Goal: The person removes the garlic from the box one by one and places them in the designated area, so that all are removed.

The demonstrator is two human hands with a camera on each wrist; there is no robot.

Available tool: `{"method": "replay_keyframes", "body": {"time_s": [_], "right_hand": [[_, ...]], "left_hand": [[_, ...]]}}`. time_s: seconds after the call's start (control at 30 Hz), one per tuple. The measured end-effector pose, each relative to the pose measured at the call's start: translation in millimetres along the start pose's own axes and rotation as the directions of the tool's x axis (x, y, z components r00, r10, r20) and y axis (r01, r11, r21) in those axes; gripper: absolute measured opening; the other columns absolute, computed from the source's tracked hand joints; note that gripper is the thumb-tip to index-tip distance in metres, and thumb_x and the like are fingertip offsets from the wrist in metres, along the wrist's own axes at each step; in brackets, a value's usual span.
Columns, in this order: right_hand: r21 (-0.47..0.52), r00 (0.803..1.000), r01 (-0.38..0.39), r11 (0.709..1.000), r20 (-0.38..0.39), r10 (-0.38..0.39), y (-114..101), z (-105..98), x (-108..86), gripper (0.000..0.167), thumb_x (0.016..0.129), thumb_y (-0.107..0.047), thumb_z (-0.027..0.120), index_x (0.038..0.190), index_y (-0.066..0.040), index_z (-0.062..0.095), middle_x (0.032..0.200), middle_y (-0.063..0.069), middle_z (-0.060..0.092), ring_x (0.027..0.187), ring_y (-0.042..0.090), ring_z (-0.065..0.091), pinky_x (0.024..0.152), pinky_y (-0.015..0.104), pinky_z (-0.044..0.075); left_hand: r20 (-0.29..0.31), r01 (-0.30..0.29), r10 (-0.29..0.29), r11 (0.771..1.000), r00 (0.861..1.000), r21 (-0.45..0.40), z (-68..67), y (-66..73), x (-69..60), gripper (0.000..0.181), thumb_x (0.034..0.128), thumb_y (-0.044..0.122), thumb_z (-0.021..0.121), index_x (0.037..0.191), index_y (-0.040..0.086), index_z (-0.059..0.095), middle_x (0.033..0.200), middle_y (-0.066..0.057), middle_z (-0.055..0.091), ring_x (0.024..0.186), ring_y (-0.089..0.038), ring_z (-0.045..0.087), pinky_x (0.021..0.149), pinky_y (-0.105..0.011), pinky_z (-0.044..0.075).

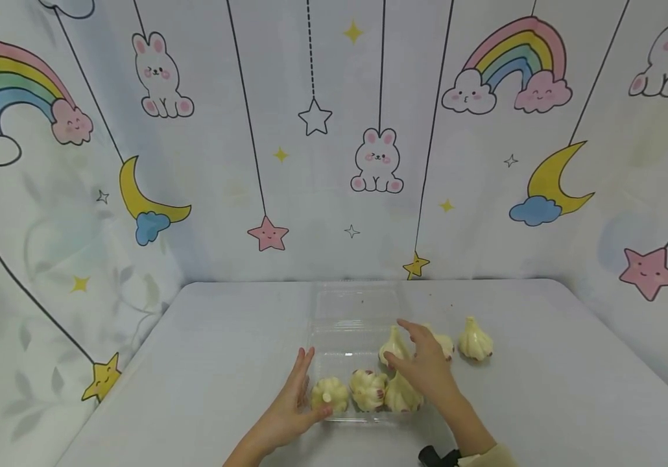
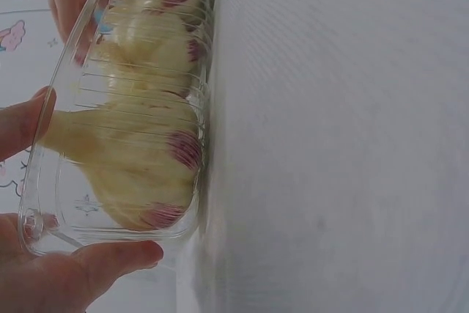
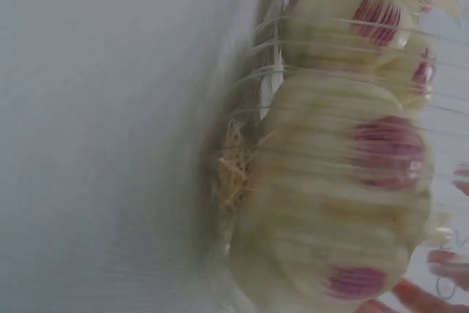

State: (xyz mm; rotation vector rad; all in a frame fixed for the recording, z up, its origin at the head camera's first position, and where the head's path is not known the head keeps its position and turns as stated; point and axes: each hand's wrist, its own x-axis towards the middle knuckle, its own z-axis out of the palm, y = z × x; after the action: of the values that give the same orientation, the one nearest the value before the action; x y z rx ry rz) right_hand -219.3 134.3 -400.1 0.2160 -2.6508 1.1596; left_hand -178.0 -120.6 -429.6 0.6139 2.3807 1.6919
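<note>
A clear plastic container (image 1: 334, 342) stands on the table with its lid folded back. Along its front sit several pale garlic bulbs with purplish patches, including a left bulb (image 1: 331, 394) and a middle bulb (image 1: 367, 390). My left hand (image 1: 287, 412) holds the container's front left corner, thumb at the front rim and fingers along the side wall; the left wrist view shows the rim by the thumb (image 2: 26, 124). Over the container's right part, my right hand (image 1: 430, 366) has thumb and forefinger around a garlic bulb (image 1: 391, 347). Its other fingers are hidden.
One garlic bulb (image 1: 475, 340) stands on the table to the right of the container. Another garlic bulb (image 1: 443, 344) is partly covered by the right hand. A dark object (image 1: 439, 456) shows by the right sleeve. A patterned cloth (image 1: 334, 214) hangs behind the white table (image 1: 223, 337).
</note>
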Motion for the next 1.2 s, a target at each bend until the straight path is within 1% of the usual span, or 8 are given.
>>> {"method": "replay_keyframes", "body": {"time_s": [0.17,0.3,0.4,0.5,0.6,0.73,0.83,1.2], "right_hand": [[-0.015,0.998,-0.016,1.000,0.055,0.017,0.9,5.9,0.7,0.069,0.079,-0.026,0.072,0.135,-0.002,0.040,0.134,0.023,0.039,0.121,0.042,0.038,0.093,0.059,0.036],[-0.040,0.994,-0.023,0.999,0.108,0.028,-1.5,10.7,0.0,0.071,0.079,-0.024,0.071,0.135,0.003,0.038,0.132,0.028,0.037,0.118,0.045,0.040,0.092,0.057,0.039],[-0.040,0.989,-0.035,0.999,0.139,0.041,-4.3,13.0,-1.2,0.072,0.078,-0.024,0.072,0.134,0.006,0.038,0.130,0.031,0.037,0.112,0.043,0.046,0.089,0.054,0.043],[-0.060,0.988,-0.032,0.998,0.150,0.040,-6.6,14.5,-0.9,0.073,0.077,-0.025,0.073,0.133,0.008,0.039,0.127,0.033,0.038,0.095,0.034,0.058,0.084,0.051,0.047],[-0.120,0.988,-0.017,0.993,0.151,0.035,-7.2,16.6,1.2,0.072,0.076,-0.027,0.073,0.130,0.008,0.042,0.123,0.034,0.042,0.090,0.033,0.060,0.080,0.050,0.049],[-0.158,0.988,-0.022,0.987,0.150,0.046,-7.8,18.1,5.0,0.069,0.076,-0.027,0.073,0.129,0.007,0.044,0.120,0.033,0.044,0.105,0.045,0.049,0.080,0.056,0.047],[-0.159,0.986,-0.027,0.987,0.159,0.053,-8.2,18.2,8.1,0.068,0.075,-0.027,0.073,0.129,0.006,0.046,0.120,0.032,0.043,0.106,0.047,0.047,0.078,0.056,0.047],[-0.143,0.982,0.004,0.990,0.189,0.024,-2.5,26.3,20.3,0.060,0.075,-0.018,0.074,0.125,0.002,0.046,0.117,0.030,0.038,0.072,0.025,0.051,0.057,0.034,0.048]], "left_hand": [[0.003,-0.009,0.009,1.000,1.000,0.010,-1.6,-0.8,-0.1,0.093,0.0840,0.023,0.067,0.147,0.008,0.000,0.145,-0.028,-0.019,0.126,-0.057,0.010,0.096,-0.062,0.025],[-0.001,-0.008,0.008,1.000,1.000,0.006,-1.9,-1.0,-0.1,0.093,0.0840,0.023,0.067,0.147,0.008,0.000,0.145,-0.028,-0.019,0.125,-0.058,0.010,0.096,-0.062,0.026],[0.001,-0.007,0.007,1.000,1.000,-0.003,-1.3,-1.3,-0.2,0.093,0.0839,0.023,0.067,0.147,0.008,0.000,0.145,-0.028,-0.019,0.125,-0.058,0.010,0.096,-0.063,0.025],[-0.002,-0.011,0.011,1.000,1.000,0.003,-0.3,-2.2,-0.4,0.094,0.0833,0.023,0.068,0.147,0.008,0.001,0.145,-0.028,-0.018,0.126,-0.057,0.010,0.096,-0.063,0.025],[-0.011,-0.009,0.009,1.000,1.000,0.009,0.5,-3.1,-0.3,0.094,0.0825,0.023,0.068,0.147,0.009,0.002,0.146,-0.028,-0.017,0.127,-0.056,0.011,0.097,-0.063,0.025],[-0.009,-0.003,0.003,1.000,1.000,0.004,1.1,-3.8,0.1,0.094,0.0822,0.023,0.069,0.147,0.009,0.002,0.146,-0.027,-0.017,0.127,-0.056,0.010,0.096,-0.063,0.025],[-0.006,-0.001,0.001,1.000,1.000,0.007,1.4,-3.8,0.4,0.094,0.0825,0.024,0.068,0.147,0.010,0.001,0.146,-0.027,-0.017,0.126,-0.057,0.010,0.095,-0.064,0.026],[0.004,-0.001,0.001,1.000,1.000,0.002,1.0,-3.5,1.1,0.094,0.0832,0.024,0.068,0.147,0.011,-0.001,0.146,-0.026,-0.020,0.126,-0.057,0.009,0.095,-0.064,0.026]]}}
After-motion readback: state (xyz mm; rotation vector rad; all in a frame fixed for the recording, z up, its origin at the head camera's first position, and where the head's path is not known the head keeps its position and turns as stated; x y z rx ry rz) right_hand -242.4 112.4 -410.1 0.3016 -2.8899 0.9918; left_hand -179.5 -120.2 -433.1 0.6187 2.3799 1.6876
